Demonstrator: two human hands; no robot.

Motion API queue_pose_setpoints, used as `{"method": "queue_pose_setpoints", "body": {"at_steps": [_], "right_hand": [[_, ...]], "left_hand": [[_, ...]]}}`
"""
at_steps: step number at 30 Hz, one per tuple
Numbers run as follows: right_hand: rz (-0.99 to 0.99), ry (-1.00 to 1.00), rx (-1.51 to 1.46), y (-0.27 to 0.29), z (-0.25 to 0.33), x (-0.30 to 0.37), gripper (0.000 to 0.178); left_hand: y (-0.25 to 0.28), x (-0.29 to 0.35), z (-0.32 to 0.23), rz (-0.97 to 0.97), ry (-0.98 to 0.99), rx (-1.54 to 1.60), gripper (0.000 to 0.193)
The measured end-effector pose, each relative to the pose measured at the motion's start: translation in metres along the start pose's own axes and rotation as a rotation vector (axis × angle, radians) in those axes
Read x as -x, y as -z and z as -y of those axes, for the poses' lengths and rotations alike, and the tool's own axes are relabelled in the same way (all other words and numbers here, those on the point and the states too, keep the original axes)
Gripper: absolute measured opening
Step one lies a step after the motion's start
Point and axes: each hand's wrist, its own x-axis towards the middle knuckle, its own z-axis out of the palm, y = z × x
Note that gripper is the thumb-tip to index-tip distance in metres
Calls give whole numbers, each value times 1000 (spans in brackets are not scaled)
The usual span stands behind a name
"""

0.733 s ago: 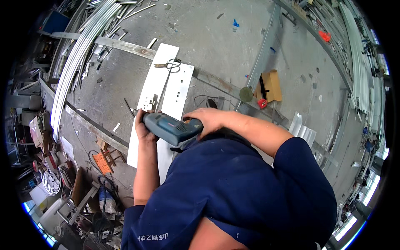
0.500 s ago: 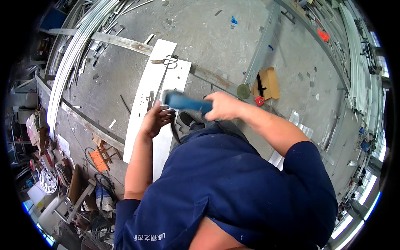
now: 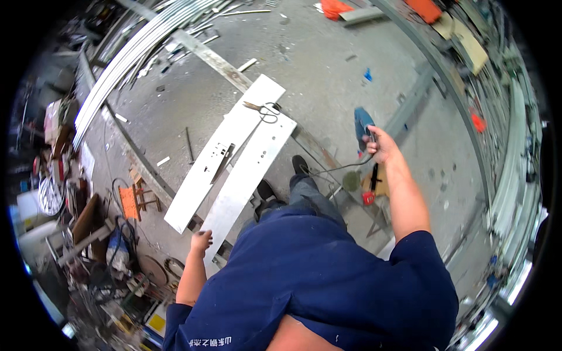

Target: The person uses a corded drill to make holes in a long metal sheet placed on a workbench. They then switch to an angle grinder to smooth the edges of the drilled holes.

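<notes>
A blue corded power tool [image 3: 362, 121] is in my right hand [image 3: 381, 144], out to the right and clear of the panels; its dark cord trails back toward my feet. My left hand [image 3: 202, 241] hovers by the near end of a long white panel [image 3: 239, 186], its fingers curled in and nothing visible in them. Beside that panel on the left lies a second white panel [image 3: 198, 186] with a slot cut into it. A pair of scissors [image 3: 266, 111] with black handle loops rests across the far ends of both panels.
Metal beams [image 3: 211, 58] run beneath the panels' far ends. A red tape measure [image 3: 368, 198] lies at the right near a cardboard box [image 3: 383, 181]. Long white profiles [image 3: 126, 61] are stacked at far left. An orange-seated stool [image 3: 129, 202] stands among clutter on the left.
My right hand has swung the power tool away from the panels to the right. My left hand has drawn back toward the panel's near end. The view has shifted.
</notes>
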Motion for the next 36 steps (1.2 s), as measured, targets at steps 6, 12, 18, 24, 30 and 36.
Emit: {"method": "queue_pose_setpoints", "body": {"at_steps": [6, 12, 18, 24, 30, 36], "right_hand": [[-365, 58, 241, 77, 29, -163, 15], [-344, -37, 327, 90, -8, -226, 17], [-498, 81, 717, 218, -3, -314, 9], [-334, -36, 736, 81, -87, -248, 12], [-250, 49, 1055, 116, -145, -230, 35], [-483, 116, 1114, 186, -182, -145, 54]], "left_hand": [[-27, 76, 43, -65, 245, 243, 38], [-91, 173, 5, -49, 149, 71, 36], [-133, 118, 31, 147, -105, -131, 32], [-77, 124, 31, 78, -82, -224, 30], [-30, 65, -53, 91, -231, -249, 29], [-43, 61, -207, -2, -370, -646, 28]]}}
